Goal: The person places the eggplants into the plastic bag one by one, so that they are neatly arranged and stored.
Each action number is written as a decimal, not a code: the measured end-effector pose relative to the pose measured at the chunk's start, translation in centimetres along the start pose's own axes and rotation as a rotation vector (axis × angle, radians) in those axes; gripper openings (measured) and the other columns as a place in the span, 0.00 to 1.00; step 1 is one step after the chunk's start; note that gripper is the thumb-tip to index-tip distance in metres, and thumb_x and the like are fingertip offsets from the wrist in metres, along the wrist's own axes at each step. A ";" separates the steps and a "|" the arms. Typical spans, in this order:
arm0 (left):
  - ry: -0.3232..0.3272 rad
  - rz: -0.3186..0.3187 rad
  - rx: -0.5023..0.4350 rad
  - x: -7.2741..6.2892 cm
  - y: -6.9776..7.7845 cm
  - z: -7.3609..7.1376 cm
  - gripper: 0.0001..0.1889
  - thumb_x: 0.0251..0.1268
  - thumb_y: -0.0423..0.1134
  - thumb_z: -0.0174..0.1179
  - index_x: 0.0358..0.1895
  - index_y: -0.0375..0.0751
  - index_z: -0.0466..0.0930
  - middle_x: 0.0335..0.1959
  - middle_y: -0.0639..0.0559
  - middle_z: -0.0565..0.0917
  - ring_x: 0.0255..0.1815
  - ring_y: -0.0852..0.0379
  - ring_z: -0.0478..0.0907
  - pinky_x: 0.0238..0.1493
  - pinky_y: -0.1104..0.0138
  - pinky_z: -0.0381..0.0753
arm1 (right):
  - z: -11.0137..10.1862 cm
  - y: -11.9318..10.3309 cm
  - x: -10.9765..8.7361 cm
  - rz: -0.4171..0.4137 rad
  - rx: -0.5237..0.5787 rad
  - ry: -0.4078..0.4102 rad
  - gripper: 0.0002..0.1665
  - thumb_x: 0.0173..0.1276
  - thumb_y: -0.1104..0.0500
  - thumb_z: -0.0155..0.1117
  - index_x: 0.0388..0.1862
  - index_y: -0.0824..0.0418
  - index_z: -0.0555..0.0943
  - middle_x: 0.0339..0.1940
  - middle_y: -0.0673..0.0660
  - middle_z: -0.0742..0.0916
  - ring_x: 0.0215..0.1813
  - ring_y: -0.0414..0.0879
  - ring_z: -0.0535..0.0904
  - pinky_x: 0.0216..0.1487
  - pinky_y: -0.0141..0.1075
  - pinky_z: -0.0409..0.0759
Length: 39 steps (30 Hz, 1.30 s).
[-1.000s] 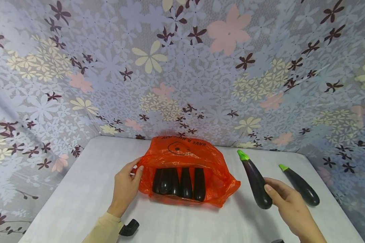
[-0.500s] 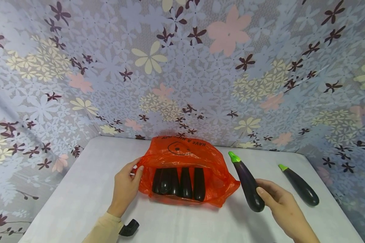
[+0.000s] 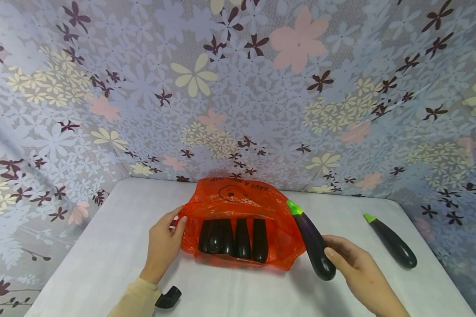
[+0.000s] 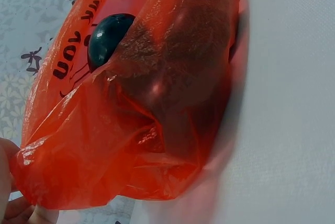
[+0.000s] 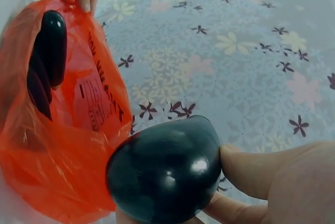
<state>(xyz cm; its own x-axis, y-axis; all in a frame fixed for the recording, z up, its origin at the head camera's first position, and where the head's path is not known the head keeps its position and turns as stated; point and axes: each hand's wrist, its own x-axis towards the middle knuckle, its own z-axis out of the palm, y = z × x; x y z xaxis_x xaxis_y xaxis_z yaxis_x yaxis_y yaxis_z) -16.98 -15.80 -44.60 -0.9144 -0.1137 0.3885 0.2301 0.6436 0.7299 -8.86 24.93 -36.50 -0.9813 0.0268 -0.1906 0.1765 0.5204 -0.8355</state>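
Note:
A red plastic bag lies on the table with its mouth facing me, and several dark eggplants lie side by side inside. My left hand pinches the bag's left edge; the left wrist view shows the fingers at the crumpled film. My right hand holds another eggplant by its thick end, thumb on one side and fingers on the other. Its green stem end overlaps the bag's right edge in the head view. In the right wrist view the held eggplant's rounded end is close up.
One more eggplant lies on the white table at the far right. Black tubing or a similar dark piece is beside the left sleeve. A flower-patterned cloth stands behind the table and along its sides.
My right hand has moved left with the eggplant, whose stem end has gone from beside the bag to over its right edge. My left hand stays at the bag's left edge.

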 end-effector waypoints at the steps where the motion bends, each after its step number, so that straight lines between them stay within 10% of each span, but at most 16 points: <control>1: -0.001 -0.002 0.001 0.0 0.0 0.0 0.20 0.71 0.38 0.63 0.64 0.40 0.79 0.49 0.45 0.86 0.38 0.54 0.79 0.36 0.71 0.83 | 0.1 0.0 0.0 -0.005 0.009 -0.009 0.35 0.77 0.41 0.56 0.69 0.64 0.72 0.62 0.61 0.82 0.62 0.53 0.78 0.55 0.36 0.80; 39: 0.026 0.036 -0.008 -0.1 -0.3 0.3 0.19 0.70 0.37 0.64 0.63 0.39 0.80 0.45 0.44 0.86 0.34 0.55 0.79 0.33 0.70 0.83 | 3.6 -0.4 0.0 0.027 0.077 -0.194 0.31 0.72 0.46 0.64 0.65 0.66 0.75 0.57 0.60 0.84 0.51 0.51 0.82 0.51 0.46 0.84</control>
<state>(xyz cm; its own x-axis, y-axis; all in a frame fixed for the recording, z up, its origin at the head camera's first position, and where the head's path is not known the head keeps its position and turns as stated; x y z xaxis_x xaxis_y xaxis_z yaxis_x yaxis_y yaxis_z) -17.07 -15.78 -45.04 -0.8965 -0.1106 0.4290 0.2651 0.6418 0.7196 -8.63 21.67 -37.96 -0.9442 -0.1287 -0.3032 0.2156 0.4545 -0.8643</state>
